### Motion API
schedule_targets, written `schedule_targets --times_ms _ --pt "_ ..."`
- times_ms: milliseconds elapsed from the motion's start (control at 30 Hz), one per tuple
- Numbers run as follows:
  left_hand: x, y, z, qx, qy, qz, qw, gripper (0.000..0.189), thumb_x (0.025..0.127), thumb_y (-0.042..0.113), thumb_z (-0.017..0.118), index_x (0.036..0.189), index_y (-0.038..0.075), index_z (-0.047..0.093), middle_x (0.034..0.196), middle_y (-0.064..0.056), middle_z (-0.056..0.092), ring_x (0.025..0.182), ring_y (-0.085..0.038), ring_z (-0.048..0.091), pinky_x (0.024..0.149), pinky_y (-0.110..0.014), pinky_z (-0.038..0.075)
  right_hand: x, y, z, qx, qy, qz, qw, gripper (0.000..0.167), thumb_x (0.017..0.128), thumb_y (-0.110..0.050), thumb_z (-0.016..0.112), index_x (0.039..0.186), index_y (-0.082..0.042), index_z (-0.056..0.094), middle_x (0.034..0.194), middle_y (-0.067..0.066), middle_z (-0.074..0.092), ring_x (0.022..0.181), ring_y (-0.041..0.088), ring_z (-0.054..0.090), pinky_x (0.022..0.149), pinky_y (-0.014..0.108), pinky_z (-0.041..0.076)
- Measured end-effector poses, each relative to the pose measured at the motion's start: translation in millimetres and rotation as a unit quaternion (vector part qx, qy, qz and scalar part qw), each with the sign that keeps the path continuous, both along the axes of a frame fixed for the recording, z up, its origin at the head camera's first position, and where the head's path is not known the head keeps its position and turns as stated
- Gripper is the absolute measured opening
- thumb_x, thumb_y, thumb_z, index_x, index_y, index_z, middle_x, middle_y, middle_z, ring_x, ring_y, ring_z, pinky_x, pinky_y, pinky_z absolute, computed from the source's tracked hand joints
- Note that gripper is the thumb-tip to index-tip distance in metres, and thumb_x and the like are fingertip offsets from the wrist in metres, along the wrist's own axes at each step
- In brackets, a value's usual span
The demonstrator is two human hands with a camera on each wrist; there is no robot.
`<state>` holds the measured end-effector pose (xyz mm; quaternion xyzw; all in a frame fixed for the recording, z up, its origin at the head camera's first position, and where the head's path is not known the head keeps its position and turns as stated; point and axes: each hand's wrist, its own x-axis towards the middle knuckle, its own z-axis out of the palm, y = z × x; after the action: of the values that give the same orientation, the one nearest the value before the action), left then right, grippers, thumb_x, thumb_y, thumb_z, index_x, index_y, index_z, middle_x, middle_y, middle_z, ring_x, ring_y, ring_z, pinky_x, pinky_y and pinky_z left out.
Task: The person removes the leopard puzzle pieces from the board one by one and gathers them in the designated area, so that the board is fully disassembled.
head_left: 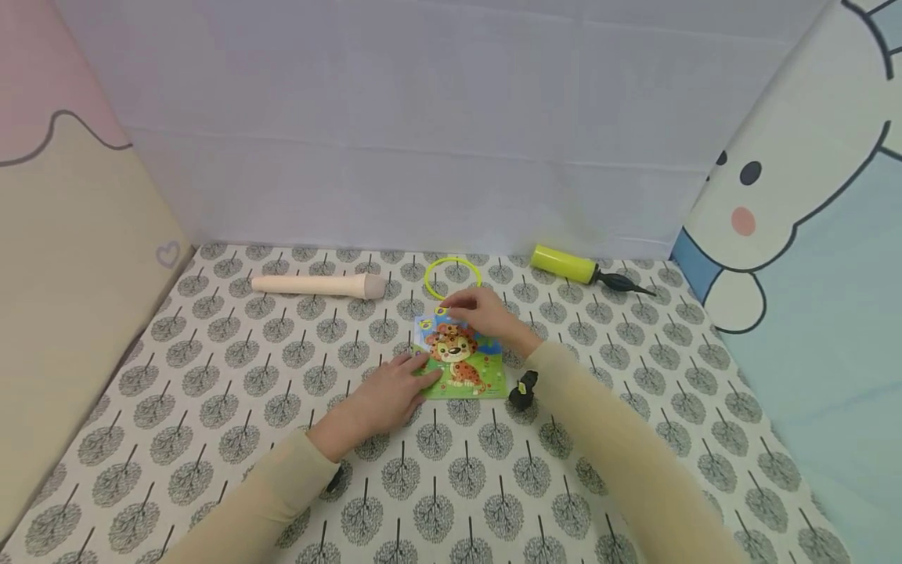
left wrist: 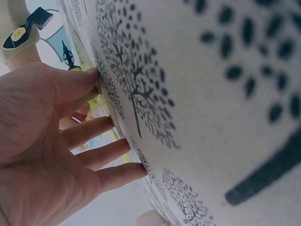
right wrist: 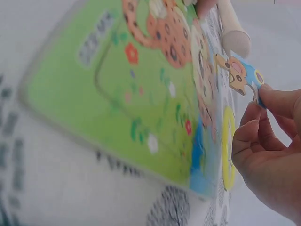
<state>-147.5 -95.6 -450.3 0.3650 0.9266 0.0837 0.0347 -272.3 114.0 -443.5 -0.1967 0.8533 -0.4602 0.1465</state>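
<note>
I'm pinching a small cartoon puzzle piece (right wrist: pixel 239 74) between thumb and fingers of the right hand (head_left: pixel 486 311), near the far edge of the picture board (head_left: pixel 496 382). Left hand (head_left: pixel 390 393) is resting at the board's left side, fingers extended, not clenching; yellow ring (head_left: pixel 426 278) is lying just beyond the right hand.

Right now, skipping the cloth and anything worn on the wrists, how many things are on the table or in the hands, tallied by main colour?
Yellow: 2, ring and pump
Beige: 1, stick
Many-coloured: 2, puzzle board and puzzle piece in the right hand
Total: 5
</note>
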Motion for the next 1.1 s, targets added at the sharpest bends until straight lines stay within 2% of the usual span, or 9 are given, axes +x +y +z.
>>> schedule_targets --times_ms 67,167,267,467,633,733,933,1100 --pt "0.0 -0.1 -0.3 -0.003 -0.004 0.006 1.0000 0.048 0.094 0.022 0.061 0.140 0.013 0.051 0.144 -0.021 0.039 0.127 -0.040 0.039 0.101 -0.054 0.037 0.1 7.9 4.5 -0.006 0.006 0.005 0.9999 0.021 0.095 -0.013 0.060 0.114 -0.006 0.069 0.104 0.004 0.067 0.084 0.024 0.063 0.073 0.038 0.054" --pt "0.8 -0.3 -0.8 -0.004 -0.009 0.011 0.9999 0.049 0.094 0.022 0.061 0.140 0.013 0.050 0.145 -0.021 0.038 0.128 -0.040 0.038 0.101 -0.054 0.036 -0.7 22.8 8.5 -0.002 0.028 0.016 0.9995 0.022 0.095 -0.012 0.061 0.113 -0.002 0.069 0.103 0.005 0.067 0.091 0.021 0.062 0.080 0.035 0.052" --pt "2.1 -0.7 -1.1 -0.001 -0.012 0.010 0.9999 0.049 0.093 0.022 0.062 0.140 0.012 0.050 0.144 -0.021 0.039 0.128 -0.040 0.038 0.102 -0.054 0.034 -3.0 40.6 8.5 -0.001 0.025 0.012 0.9996 0.022 0.094 -0.012 0.062 0.112 -0.001 0.069 0.102 0.006 0.067 0.091 0.022 0.062 0.079 0.037 0.052" --pt "3.5 -1.2 -1.1 0.001 -0.013 0.014 0.9998 0.048 0.094 0.022 0.061 0.139 0.011 0.051 0.144 -0.022 0.039 0.129 -0.041 0.037 0.102 -0.055 0.034 -8.9 73.9 7.9 0.023 -0.024 -0.019 0.9993 0.019 0.092 -0.014 0.065 0.108 -0.004 0.070 0.099 0.006 0.067 0.090 0.026 0.061 0.077 0.040 0.051" --pt "2.5 -1.0 -1.4 0.000 -0.010 0.012 0.9999 0.048 0.094 0.022 0.061 0.139 0.011 0.051 0.144 -0.022 0.039 0.128 -0.042 0.038 0.102 -0.055 0.034 -7.5 91.7 13.2 0.013 -0.071 -0.017 0.9973 0.026 0.093 -0.011 0.063 0.115 0.003 0.065 0.107 0.020 0.063 0.096 0.036 0.057 0.083 0.049 0.048" --pt "1.9 -0.9 -1.6 -0.001 -0.009 0.012 0.9999 0.048 0.094 0.022 0.061 0.140 0.012 0.051 0.144 -0.022 0.039 0.128 -0.042 0.037 0.102 -0.055 0.034 -8.3 97.0 11.3 0.010 -0.090 -0.024 0.9957 0.027 0.093 -0.011 0.063 0.116 0.003 0.064 0.110 0.021 0.062 0.099 0.037 0.056 0.086 0.049 0.046" --pt "0.2 0.3 -2.3 -0.001 -0.003 0.008 1.0000 0.048 0.094 0.022 0.061 0.140 0.012 0.051 0.144 -0.021 0.039 0.129 -0.042 0.037 0.103 -0.054 0.034 -10.0 98.9 1.3 0.049 -0.063 -0.047 0.9957 0.020 0.091 -0.010 0.064 0.108 0.000 0.068 0.100 0.010 0.066 0.089 0.024 0.061 0.078 0.036 0.050" --pt "-0.3 1.3 -2.4 -0.001 -0.003 0.004 1.0000 0.047 0.094 0.022 0.061 0.139 0.011 0.051 0.144 -0.022 0.039 0.129 -0.041 0.037 0.103 -0.054 0.033 -12.1 99.5 -7.6 0.091 -0.008 -0.040 0.9950 0.014 0.092 -0.010 0.064 0.102 -0.002 0.072 0.092 0.006 0.068 0.082 0.019 0.062 0.074 0.032 0.051"
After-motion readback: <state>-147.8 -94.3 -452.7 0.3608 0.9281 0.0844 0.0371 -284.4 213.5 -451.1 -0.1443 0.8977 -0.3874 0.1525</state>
